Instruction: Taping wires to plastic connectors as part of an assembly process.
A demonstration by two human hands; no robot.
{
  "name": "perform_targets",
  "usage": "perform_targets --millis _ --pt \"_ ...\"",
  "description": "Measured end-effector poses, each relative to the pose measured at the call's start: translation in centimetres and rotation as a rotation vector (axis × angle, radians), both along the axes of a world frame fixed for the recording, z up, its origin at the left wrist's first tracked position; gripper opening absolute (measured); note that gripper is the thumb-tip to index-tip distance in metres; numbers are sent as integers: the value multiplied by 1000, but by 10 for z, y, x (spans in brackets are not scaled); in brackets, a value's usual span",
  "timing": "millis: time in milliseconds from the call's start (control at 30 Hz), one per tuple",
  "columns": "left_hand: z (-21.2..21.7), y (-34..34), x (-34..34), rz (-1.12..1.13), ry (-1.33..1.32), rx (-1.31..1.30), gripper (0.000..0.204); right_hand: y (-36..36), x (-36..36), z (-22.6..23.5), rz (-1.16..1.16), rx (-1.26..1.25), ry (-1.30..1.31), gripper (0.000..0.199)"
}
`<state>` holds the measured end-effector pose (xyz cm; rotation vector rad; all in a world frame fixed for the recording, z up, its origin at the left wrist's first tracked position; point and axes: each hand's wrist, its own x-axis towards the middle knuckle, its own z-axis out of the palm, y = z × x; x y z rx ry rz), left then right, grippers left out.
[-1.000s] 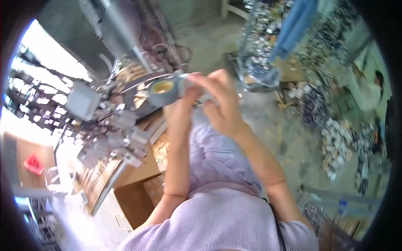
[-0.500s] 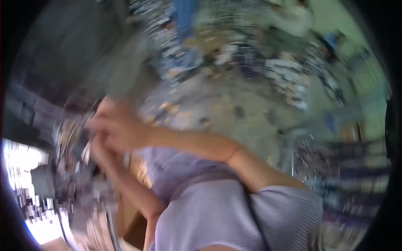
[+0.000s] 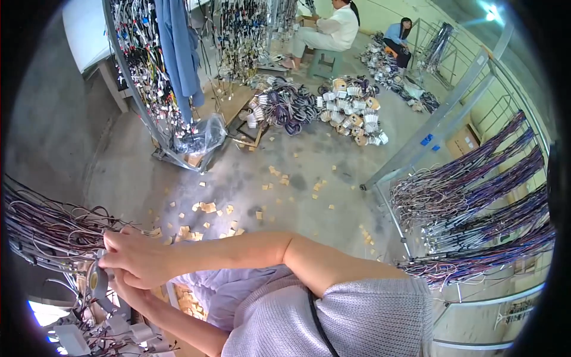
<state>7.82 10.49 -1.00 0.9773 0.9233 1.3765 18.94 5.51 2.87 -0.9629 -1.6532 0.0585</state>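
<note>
My right hand point(image 3: 138, 259) reaches across my body to the lower left, its fingers closed on a bundle of thin purple and grey wires point(image 3: 47, 229) that runs in from the left edge. Just below it, my left hand point(image 3: 126, 291) holds a grey tape roll point(image 3: 94, 279) with a yellowish core against the same wires. Both hands touch at the roll. My grey sleeve point(image 3: 363, 312) fills the lower middle, and my left palm is hidden under the right hand.
Racks of hanging wire harnesses point(image 3: 476, 196) stand at right, another with a blue garment point(image 3: 178, 53) at upper left. Wire bundles point(image 3: 348, 113) and paper scraps point(image 3: 205, 207) lie on the concrete floor. Two seated people point(image 3: 333, 27) work far off. White connectors point(image 3: 71, 339) sit bottom left.
The view has swung round. My hands, which held the tape roll up in the middle, are now down at the lower left against the wire bundle.
</note>
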Motion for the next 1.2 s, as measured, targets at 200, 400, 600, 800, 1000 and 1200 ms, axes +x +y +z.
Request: perform_targets --millis 200,400,600,800,1000,1200 --pt "-18 -5 -64 -67 -206 -145 33 16 -8 -1 22 190 212 27" --pt "11 -50 -28 -792 -858 -184 69 50 73 -1 896 -914 512 60" --pt "36 -72 -22 -986 -1037 -66 59 70 1 9 1588 -966 373 97" --pt "20 -85 -27 -1112 -1070 -65 61 36 -28 36 1443 -1017 541 105" --pt "16 -93 -23 -1209 -1092 -60 61 59 -18 15 1662 -767 346 75" --pt "18 -97 -20 -1350 -1279 -282 63 85 8 46 1721 -645 -188 27"
